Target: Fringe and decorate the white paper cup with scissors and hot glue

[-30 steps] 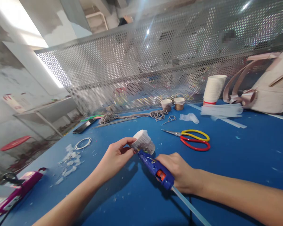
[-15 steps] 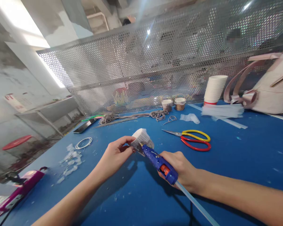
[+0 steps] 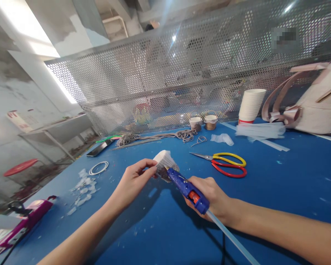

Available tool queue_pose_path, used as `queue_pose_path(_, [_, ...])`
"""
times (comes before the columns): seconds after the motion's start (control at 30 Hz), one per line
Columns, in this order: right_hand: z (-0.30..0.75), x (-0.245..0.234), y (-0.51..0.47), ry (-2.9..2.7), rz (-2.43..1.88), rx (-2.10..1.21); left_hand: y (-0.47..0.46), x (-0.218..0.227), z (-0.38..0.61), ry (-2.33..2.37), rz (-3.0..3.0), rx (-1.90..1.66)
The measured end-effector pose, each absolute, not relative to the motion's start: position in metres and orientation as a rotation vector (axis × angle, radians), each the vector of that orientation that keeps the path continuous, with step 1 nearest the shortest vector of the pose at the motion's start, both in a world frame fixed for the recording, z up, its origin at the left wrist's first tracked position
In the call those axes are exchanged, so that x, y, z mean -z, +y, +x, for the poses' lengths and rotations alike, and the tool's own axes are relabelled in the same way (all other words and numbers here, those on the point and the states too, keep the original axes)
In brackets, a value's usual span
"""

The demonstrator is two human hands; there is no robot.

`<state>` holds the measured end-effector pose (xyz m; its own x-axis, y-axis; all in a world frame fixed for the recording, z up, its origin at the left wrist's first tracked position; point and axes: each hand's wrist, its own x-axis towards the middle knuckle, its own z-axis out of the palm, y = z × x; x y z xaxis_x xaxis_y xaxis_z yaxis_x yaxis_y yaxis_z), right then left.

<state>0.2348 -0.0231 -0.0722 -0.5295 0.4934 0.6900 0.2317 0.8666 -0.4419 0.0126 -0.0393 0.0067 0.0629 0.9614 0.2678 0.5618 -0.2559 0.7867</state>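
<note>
Between its fingertips and thumb my left hand (image 3: 136, 178) holds a small paper cup (image 3: 165, 162), tilted, with white wrapping on the upper part and a brownish, cord-like band lower down. My right hand (image 3: 209, 198) is wrapped round a blue hot glue gun (image 3: 186, 186). The gun's nozzle points up and left and meets, or nearly meets, the side of the cup; I cannot tell which. A long clear glue stick (image 3: 231, 237) sticks out of the gun's back end. To the right lie scissors (image 3: 217, 161) with one yellow and one red handle.
Grey cord (image 3: 184, 135) lies along the back, near two small wrapped cups (image 3: 210, 121). Stacked paper cups (image 3: 251, 106), glue sticks (image 3: 262, 130) and a pale bag (image 3: 320, 99) stand right. Left are a phone (image 3: 99, 148), white ring (image 3: 98, 168), scraps (image 3: 84, 187) and purple power strip (image 3: 24, 224).
The cup has turned slightly in my left hand, showing more of the brown band. My left thumb has shifted a little, and the glue gun has moved slightly right.
</note>
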Motion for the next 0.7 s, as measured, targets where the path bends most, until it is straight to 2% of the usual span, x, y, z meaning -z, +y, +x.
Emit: queue_pose_path(0.7, [0.2287, 0.0723, -0.0288, -2.201, -0.479, -0.394, -0.0431, -0.0083, 0.0201, 1.498, 1.858, -1.045])
